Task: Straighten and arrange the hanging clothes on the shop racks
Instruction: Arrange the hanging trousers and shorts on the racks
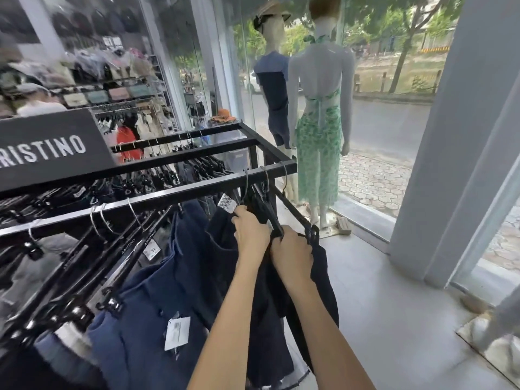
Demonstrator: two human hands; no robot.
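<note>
Dark trousers (268,319) hang at the right end of the rack's (180,191) front rail. My left hand (250,232) grips their waistband, and my right hand (292,253) clutches their black hanger (270,216).

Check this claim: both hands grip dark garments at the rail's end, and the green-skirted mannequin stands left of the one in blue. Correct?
No: the head view shows the green-skirted mannequin right of the mannequin in blue. The left hand and right hand do grip dark garments at the rail's end.
</note>
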